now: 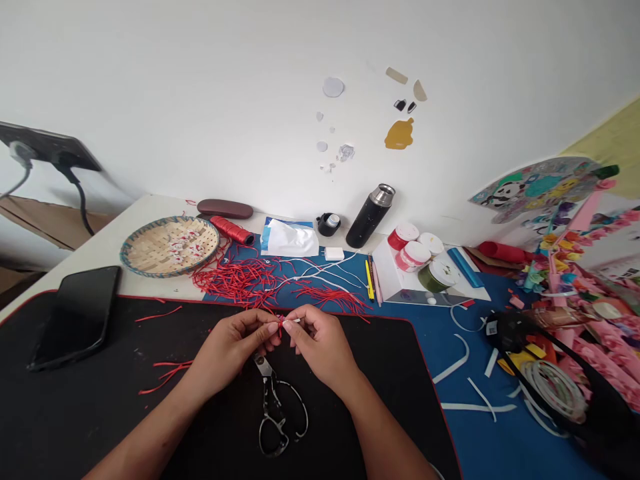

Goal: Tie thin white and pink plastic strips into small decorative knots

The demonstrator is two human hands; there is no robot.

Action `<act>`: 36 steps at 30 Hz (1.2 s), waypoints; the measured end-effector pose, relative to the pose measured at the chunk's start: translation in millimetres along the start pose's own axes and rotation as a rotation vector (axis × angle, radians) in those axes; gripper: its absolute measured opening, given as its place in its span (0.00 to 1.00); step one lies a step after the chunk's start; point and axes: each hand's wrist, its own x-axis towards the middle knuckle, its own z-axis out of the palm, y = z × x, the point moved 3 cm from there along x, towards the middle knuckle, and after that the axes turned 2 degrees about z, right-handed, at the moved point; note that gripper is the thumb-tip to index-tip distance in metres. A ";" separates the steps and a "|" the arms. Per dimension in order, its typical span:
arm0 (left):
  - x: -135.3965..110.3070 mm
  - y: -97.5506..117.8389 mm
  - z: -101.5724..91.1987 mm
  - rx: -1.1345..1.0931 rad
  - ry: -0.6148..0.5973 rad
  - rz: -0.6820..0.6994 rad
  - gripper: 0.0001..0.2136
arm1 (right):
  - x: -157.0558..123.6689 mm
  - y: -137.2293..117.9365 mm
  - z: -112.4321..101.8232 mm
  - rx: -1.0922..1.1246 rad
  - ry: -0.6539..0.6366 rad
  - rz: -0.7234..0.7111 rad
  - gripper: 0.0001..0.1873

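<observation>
Head view, woven basket (143, 255): small red-and-white pieces (187, 247) inside.
Tubs (414, 257): on white box (389, 275).
Left hand (227, 343): pinching red cord (281, 328).
Right hand (320, 343): pinching white strip (296, 321).

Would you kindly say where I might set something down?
The mat looks bare between its right edge and the right hand, and in front of the phone. Red cords crowd behind the left hand, pink decorations the far right.

The scissors (266, 370) are showing bare metal blades, and the phone (80, 310) is gleaming like glossy glass. The mat (395, 367) is looking matt and cloth-like; the basket (143, 257) is showing rough woven strips, the flask (367, 220) a shiny metal neck.
</observation>
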 end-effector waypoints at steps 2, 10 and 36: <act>0.0 -1.5 0.3 0.024 0.019 0.015 0.17 | 0.0 1.4 0.3 -0.007 -0.008 0.000 0.08; -0.2 -10.4 0.1 0.086 0.052 0.008 0.17 | -1.0 -1.6 1.6 -0.081 -0.013 -0.016 0.08; 1.4 -16.2 -3.5 -0.313 0.033 -0.118 0.21 | 2.0 1.1 1.5 0.122 0.009 0.047 0.11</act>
